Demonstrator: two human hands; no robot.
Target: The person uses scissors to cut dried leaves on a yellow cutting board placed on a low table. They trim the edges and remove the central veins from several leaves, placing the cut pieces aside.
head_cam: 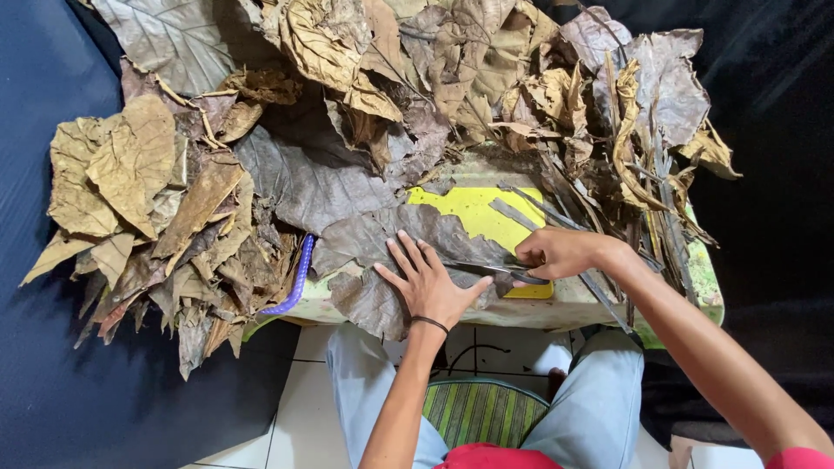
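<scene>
Head view, looking down at a low table (pixel 573 306) heaped with dried brown leaves.

Far left: a loose pile of crumpled tan and brown leaves (pixel 148 217) overhangs the table's left edge, above a dark blue floor covering (pixel 61 382). Just right of the pile, a blue-and-white twisted cord (pixel 295 278) curves down along the table edge.

Centre-left: the person's left hand (pixel 427 280) lies flat, fingers spread apart, palm pressed down on a large grey-brown leaf (pixel 382 252) that lies on the near part of the table. A thin dark band sits at that wrist. The hand grips nothing; it pins the leaf.

Centre: a yellow board (pixel 473 213) shows under the leaf, partly covered (its near corner shows again below the right hand).

Centre-right: the right hand (pixel 560 252) is closed around the handles of dark scissors (pixel 499 269), blades pointing left toward the left hand's thumb, at the edge of the pinned leaf. Whether the blades are apart or together cannot be told.

Right: a bundle of narrow leaf strips and stalks (pixel 643 208) lies along the table's right side, behind the right forearm.

Bottom: knees in light blue trousers, a green striped seat (pixel 478 412) between them, white floor tiles.
</scene>
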